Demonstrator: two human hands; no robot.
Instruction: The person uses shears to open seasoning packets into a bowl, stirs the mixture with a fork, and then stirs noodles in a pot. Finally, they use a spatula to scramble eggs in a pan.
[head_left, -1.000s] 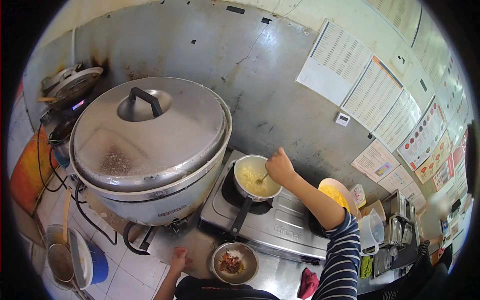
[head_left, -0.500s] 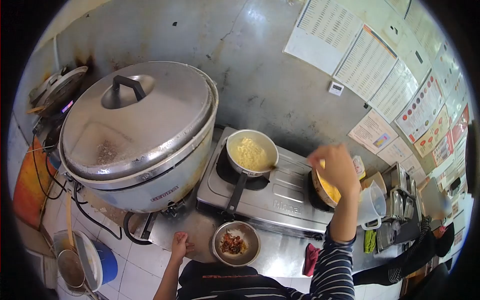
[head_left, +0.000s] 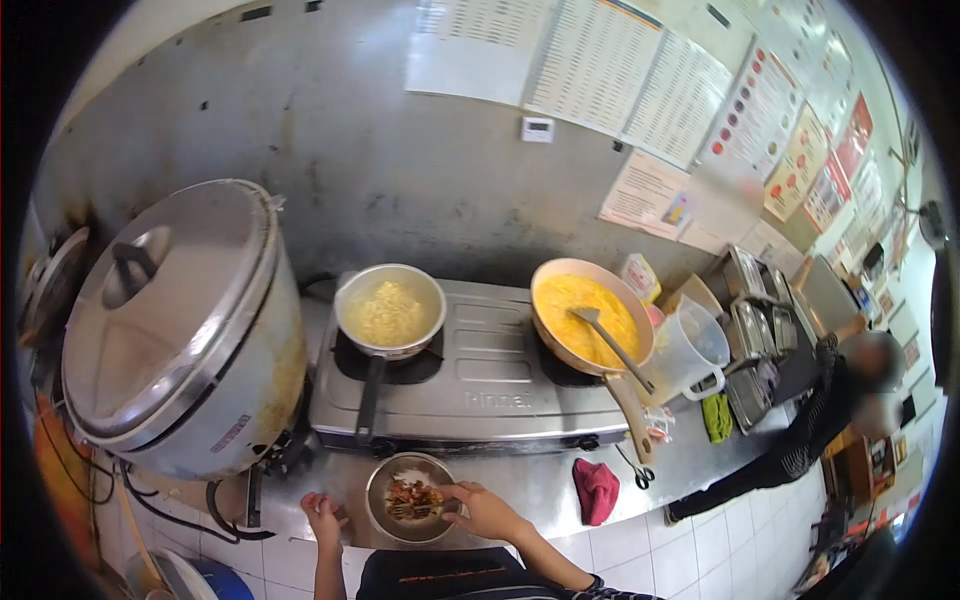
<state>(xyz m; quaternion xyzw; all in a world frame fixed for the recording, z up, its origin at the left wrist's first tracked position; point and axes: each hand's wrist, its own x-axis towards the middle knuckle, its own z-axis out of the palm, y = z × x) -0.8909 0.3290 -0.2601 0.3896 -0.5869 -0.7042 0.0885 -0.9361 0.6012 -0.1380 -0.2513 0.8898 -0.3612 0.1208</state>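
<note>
My right hand is at the right rim of a metal bowl on the steel counter. Its fingers close around what looks like a dark fork, with the tines in the bowl and the handle mostly hidden. Inside the bowl lie a white heap and reddish-brown seasoning. Just left of the bowl my left hand is empty, its fingers loosely bent and apart. Behind the bowl, a saucepan of pale noodles stands on the left burner, its black handle toward me.
A two-burner stove also carries a pan of yellow food with a spatula. Left stands a large cooker. Rightward are a red cloth, scissors, a plastic jug and another person.
My right hand has come down from beside the right pan to the bowl. The view has swung right, showing the whole yellow pan. My left hand stays beside the bowl.
</note>
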